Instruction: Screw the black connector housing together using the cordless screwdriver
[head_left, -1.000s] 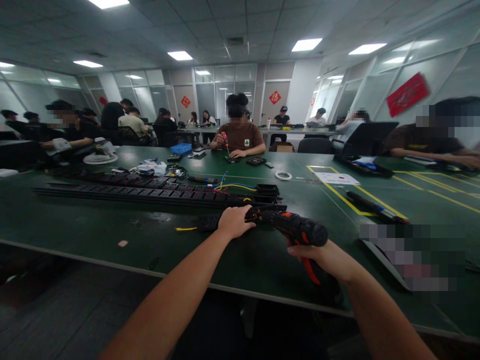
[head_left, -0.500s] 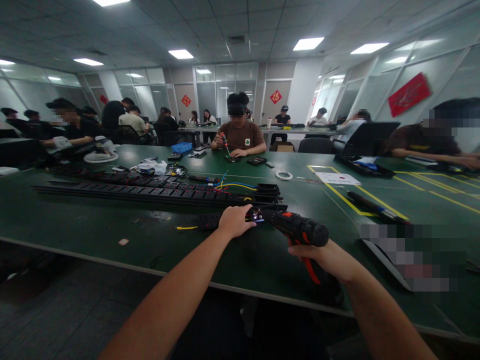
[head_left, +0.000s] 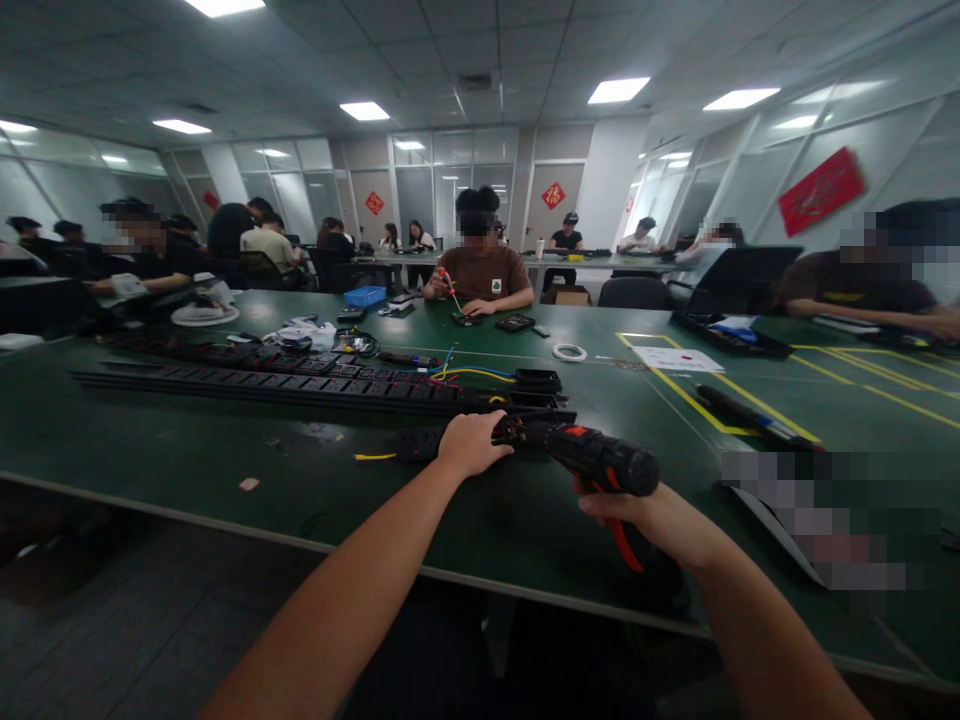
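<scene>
My right hand [head_left: 637, 510] is wrapped round the grip of a black and orange cordless drill [head_left: 600, 458], which points left. My left hand [head_left: 474, 444] closes over a short black power strip [head_left: 418, 444] lying on the green table. The drill's front end meets the strip's right end, just past my left fingers, where small metallic parts show. The exact contact there is too small to make out. A yellow wire [head_left: 373, 457] sticks out of the strip's left end. Behind my left hand lie long black socket strips [head_left: 300, 388].
Blue and yellow wires [head_left: 480, 373] lie at the strips' right end. A white tape roll [head_left: 569, 353], a paper sheet [head_left: 679, 358] and a black tool [head_left: 754, 415] are further right. Opposite, a person [head_left: 480, 265] holds a red screwdriver [head_left: 450, 288]. A blue basket [head_left: 365, 297] stands nearby.
The bright light at the drill's tip has gone out. Both hands and the drill hold nearly the same place; the whole view has shifted very slightly.
</scene>
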